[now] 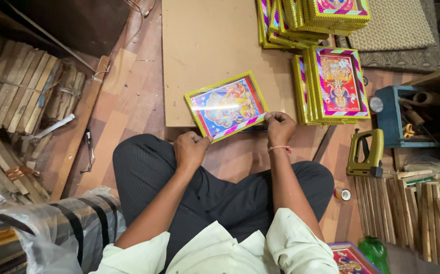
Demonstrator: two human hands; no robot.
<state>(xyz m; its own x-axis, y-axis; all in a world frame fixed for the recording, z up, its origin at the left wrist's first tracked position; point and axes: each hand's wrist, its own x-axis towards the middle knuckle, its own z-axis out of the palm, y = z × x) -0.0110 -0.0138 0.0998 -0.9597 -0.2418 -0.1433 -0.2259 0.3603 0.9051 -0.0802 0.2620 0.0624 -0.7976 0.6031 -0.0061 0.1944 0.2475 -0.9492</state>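
Two stacks of framed pictures [331, 86] sit beside the board [210, 56]; left hand [189, 148] and right hand [279, 127] pinch one tilted framed picture [226, 105] by its near edge, where it could slip

Framed picture [226, 106]: glossy front, glare on the left side, shiny patterned yellow border. Stacked frames [334, 83] have the same glossy finish. Board [205, 50] under it: matt, smooth, looks like fibreboard. Floor [129, 101]: worn wood-look surface, dusty. Wood strips [17, 86]: raw, rough, bundled. Staple gun [366, 152]: matt olive body. Mat [397, 25]: coarse woven cloth. Bag [52, 228]: clear crinkled plastic. Trousers [220, 198]: dark matt cloth.
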